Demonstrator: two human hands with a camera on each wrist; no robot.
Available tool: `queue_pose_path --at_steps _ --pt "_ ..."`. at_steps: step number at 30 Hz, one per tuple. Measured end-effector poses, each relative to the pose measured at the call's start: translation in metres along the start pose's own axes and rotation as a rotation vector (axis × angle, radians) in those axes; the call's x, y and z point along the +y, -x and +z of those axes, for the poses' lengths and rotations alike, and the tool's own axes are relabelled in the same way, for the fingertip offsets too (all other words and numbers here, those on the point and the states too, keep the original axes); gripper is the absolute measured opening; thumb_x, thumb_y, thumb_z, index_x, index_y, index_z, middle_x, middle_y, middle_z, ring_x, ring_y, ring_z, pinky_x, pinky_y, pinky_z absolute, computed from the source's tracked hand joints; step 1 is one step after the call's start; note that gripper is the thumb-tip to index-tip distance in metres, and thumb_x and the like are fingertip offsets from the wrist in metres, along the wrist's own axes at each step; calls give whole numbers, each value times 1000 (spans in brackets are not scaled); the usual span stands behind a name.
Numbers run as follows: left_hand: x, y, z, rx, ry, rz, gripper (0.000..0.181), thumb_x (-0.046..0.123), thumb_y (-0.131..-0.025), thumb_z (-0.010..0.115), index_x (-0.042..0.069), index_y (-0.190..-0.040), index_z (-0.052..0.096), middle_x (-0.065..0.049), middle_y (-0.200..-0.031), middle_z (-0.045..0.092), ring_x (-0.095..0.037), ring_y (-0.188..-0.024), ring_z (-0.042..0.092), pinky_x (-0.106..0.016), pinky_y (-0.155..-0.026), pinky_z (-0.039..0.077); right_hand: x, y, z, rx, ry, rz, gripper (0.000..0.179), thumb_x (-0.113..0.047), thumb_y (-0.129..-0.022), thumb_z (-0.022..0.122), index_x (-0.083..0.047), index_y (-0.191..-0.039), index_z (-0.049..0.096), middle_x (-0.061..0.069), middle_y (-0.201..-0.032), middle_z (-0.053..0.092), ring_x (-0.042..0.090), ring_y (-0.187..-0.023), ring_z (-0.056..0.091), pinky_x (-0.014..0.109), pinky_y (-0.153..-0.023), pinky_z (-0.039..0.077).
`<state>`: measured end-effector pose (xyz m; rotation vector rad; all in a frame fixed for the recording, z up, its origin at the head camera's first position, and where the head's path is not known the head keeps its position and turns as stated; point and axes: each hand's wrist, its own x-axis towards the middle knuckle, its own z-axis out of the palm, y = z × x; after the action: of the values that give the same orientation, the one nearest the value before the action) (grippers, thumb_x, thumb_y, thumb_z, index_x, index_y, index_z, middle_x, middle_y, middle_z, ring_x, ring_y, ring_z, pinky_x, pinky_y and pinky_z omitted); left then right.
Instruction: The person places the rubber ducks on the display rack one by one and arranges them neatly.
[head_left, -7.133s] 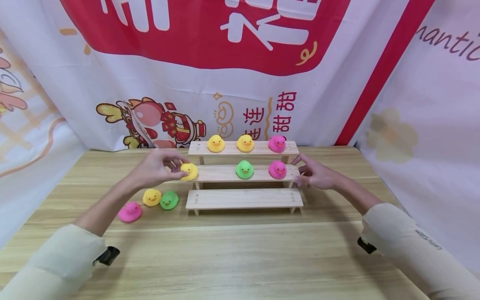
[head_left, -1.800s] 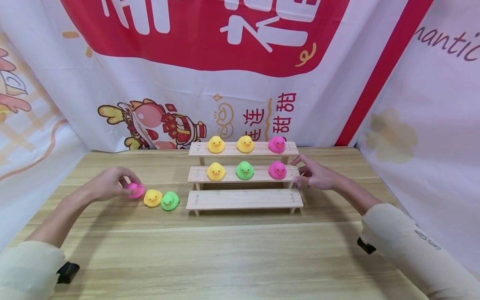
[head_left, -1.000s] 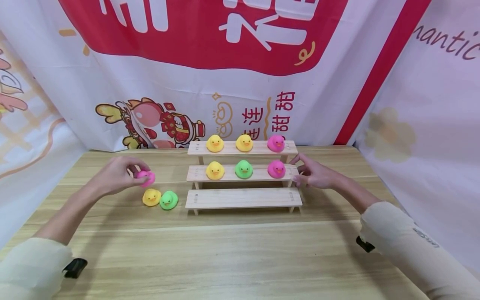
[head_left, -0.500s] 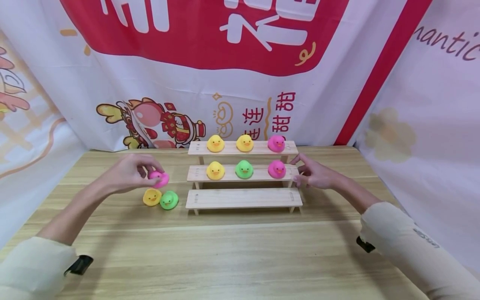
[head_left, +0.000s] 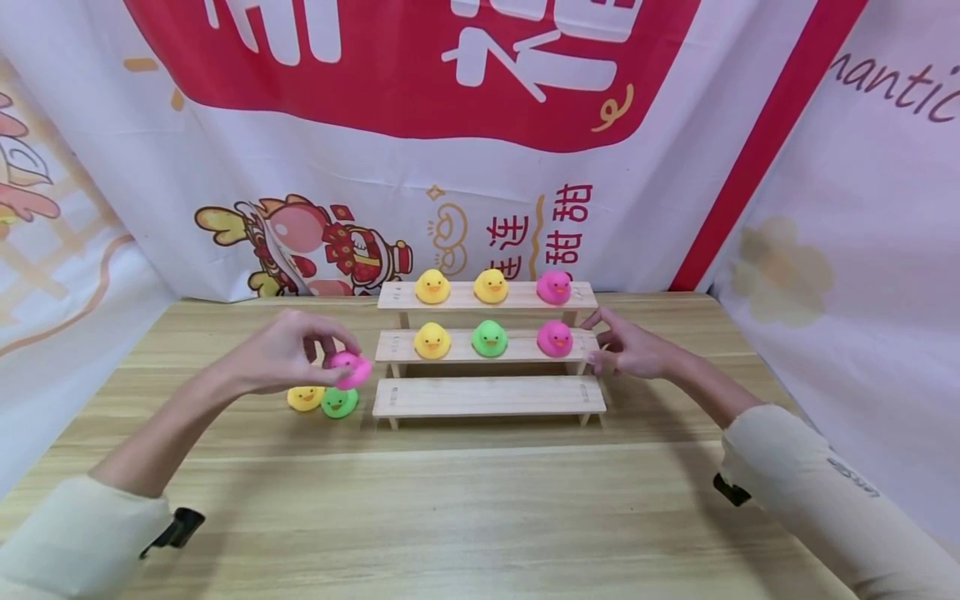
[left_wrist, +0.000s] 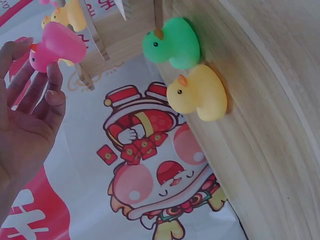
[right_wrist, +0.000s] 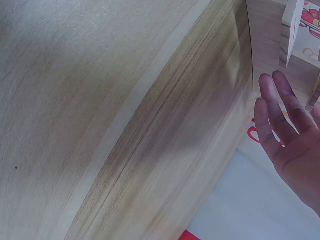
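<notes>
My left hand point(head_left: 300, 354) pinches a pink rubber duck point(head_left: 351, 370) between thumb and fingers, held up just left of the three-tier wooden stand point(head_left: 487, 397). In the left wrist view this pink duck point(left_wrist: 57, 45) is tipped, its beak by the fingertips. Below the hand, a yellow duck point(head_left: 306, 398) and a green duck point(head_left: 340, 403) sit side by side on the table. At the stand's right end, my right hand point(head_left: 630, 346) holds the middle tier's edge, thumb in front and index finger behind. Its other fingers look extended in the right wrist view.
The top tier bears two yellow ducks point(head_left: 491, 287) and a pink one point(head_left: 555, 287). On the middle tier stand a yellow duck point(head_left: 432, 341), a green duck point(head_left: 490, 339) and a pink duck point(head_left: 555, 340). A printed cloth point(head_left: 480, 167) hangs behind the wooden table point(head_left: 480, 517).
A yellow duck was placed on the middle tier's left. My left hand then took the pink duck from the table and carried it right, past the yellow and green ducks. My right hand stayed put.
</notes>
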<state>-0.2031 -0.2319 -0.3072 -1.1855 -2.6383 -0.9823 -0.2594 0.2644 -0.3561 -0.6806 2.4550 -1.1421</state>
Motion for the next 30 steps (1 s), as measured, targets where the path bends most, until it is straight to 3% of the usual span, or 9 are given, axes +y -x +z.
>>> queue_pose_path --at_steps 7,18,30 --pt "12 -9 7 -42 74 -14 21 4 -80 84 9 -100 80 4 -94 74 -8 -72 63 -25 -59 56 0 0 0 0 -10 0 50 -8 -98 66 -3 -134 32 25 -111 69 38 -92 66 44 -67 57" --pt "20 -24 17 -92 197 -36 24 1 -79 86 9 -100 79 -2 -102 75 -15 -81 67 -29 -73 62 1 -1 -1 -4 -13 -2 48 -7 -99 65 -2 -133 32 24 -107 69 40 -92 65 44 -68 57" --pt "40 -54 41 -195 223 -28 22 3 -81 84 9 -102 78 -2 -103 72 -19 -83 64 -31 -72 60 3 -1 1 2 -7 -14 47 -8 -99 65 -2 -133 33 24 -108 70 38 -92 65 45 -67 58"
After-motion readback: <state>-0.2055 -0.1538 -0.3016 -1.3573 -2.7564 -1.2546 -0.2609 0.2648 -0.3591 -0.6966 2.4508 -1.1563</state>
